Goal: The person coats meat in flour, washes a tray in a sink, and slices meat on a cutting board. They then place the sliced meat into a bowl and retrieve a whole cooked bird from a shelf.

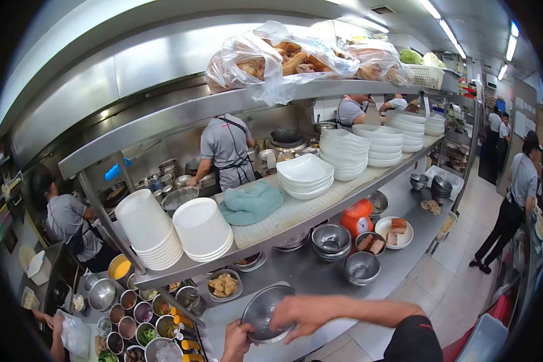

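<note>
My left hand [238, 339] grips the near left rim of a steel mixing bowl [258, 311], tilted at the front edge of the steel counter. My right hand [304, 312] reaches across the bowl from the right, fingers down inside it. Motion smears those fingers, and whatever they touch is hidden. Just behind the bowl stands a container of golden fried pieces [224, 285]. To the left, several small steel pots hold chopped vegetables and sauces, beside yellow-capped bottles [190, 345].
Above the counter, a shelf [259, 236] carries white tubs [203, 226], a teal cloth [251, 202] and stacked white bowls [306, 173]. Steel bowls [362, 267], an orange scale [357, 218] and a plate of meat [396, 232] stand right. A co-worker's hand [55, 323] holds a plastic bag [74, 335] at lower left.
</note>
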Demonstrator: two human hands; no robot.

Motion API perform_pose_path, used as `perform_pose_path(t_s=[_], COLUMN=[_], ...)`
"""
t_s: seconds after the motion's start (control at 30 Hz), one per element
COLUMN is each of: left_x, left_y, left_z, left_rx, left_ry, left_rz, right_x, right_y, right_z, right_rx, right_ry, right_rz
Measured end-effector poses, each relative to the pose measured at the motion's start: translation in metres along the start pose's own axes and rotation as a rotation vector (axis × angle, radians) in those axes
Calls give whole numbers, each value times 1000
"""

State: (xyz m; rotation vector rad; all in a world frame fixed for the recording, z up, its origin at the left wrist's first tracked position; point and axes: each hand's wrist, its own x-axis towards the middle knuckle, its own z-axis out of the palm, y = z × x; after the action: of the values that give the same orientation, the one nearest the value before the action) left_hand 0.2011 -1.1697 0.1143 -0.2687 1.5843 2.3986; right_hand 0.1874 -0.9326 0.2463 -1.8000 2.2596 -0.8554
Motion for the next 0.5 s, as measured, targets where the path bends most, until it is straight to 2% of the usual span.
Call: perform_pose_path(t_s=[0.1, 0.13, 0.17, 0.2, 0.23, 0.3, 0.37, 0.43, 0.47, 0.5], left_x=[-13, -13, -12, -27, -42, -38, -44, -46, -47, -49], left_y=[-10, -31, -42, -37, -32, -52, -65, -79, -87, -95], left_z=[-35, -71, -93, -94, -93, -115, -118, -114, -111, -109], left_rx=[94, 255, 408, 427, 441, 421, 404, 401, 405, 410], left_ry=[44, 155, 266, 298, 337, 551, 647, 695, 708, 715], left_rz=[35, 53, 75, 125, 181, 119, 145, 153, 156, 158], right_x=[5, 5, 9, 14, 26, 48, 73, 84, 88, 85], right_y=[-34, -50, -51, -64, -70, -55, -57, -64, -67, -64], right_z=[-120, -164, -221, -262, -300, -371, -391, -396, -399, -410], right_rx=[-504, -708, -873, -871, -774, -890, -827, -895, -1029, -1015], right_ry=[556, 858, 973, 1042, 1150, 983, 847, 695, 664, 674], right_rz=[-31, -55, -177, 18, 10, 170, 349, 361, 418, 401])
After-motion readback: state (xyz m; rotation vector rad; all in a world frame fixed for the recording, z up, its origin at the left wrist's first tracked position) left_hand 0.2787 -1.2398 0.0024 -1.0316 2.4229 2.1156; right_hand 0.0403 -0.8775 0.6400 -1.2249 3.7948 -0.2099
